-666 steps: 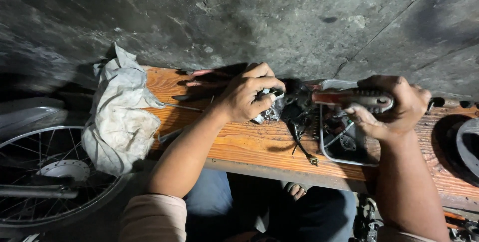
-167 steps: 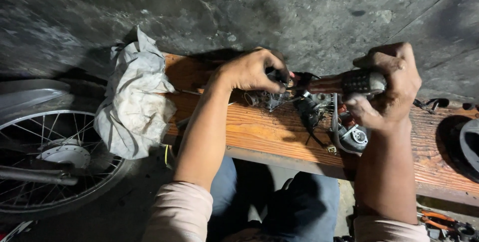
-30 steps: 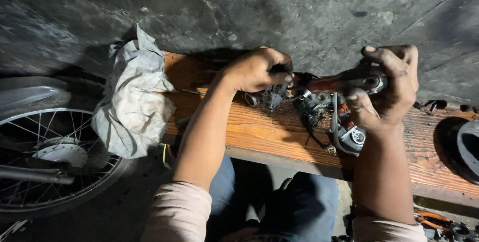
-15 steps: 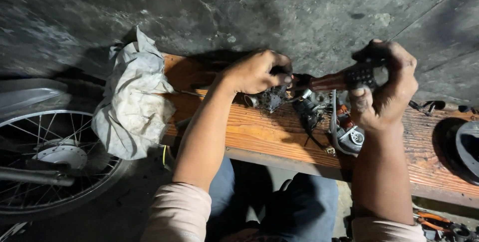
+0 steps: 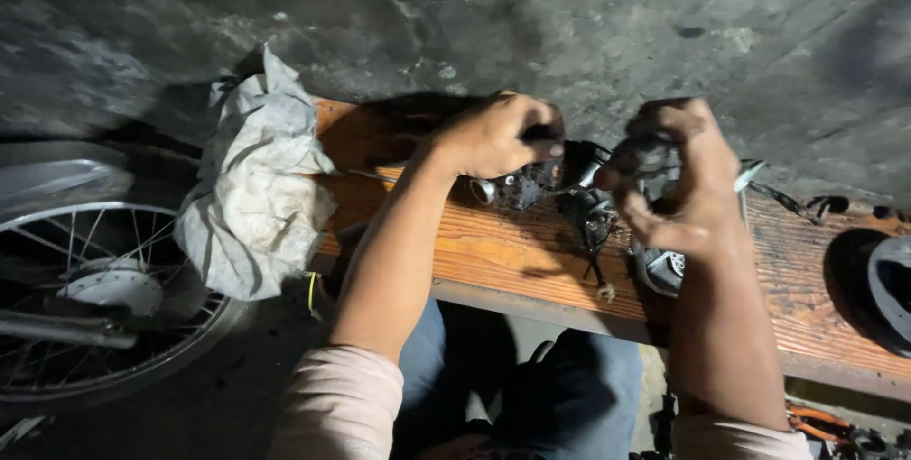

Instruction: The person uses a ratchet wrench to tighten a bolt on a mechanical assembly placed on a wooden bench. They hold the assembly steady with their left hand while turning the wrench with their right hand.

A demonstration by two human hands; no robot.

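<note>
while my left hand point(image 5: 493, 138) clamped the small metal engine part point(image 5: 520, 185) on the wooden bench point(image 5: 493, 251), my right hand point(image 5: 678, 171) gripped a dark tool handle point(image 5: 638, 152) beside it; the part looked heavy, stiff, greasy, best held by its body.

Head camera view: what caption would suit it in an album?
Left hand steadies a small metal engine part on a wooden bench; right hand grips a dark tool.

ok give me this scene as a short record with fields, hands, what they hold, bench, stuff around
left hand: closed over a small dark metal engine part on the bench
right hand: closed round a dark tool handle, raised above the bench
surface: worn orange wooden bench
left of bench: crumpled grey-white cloth; spoked wheel
under right hand: round metal part, partly hidden
</note>
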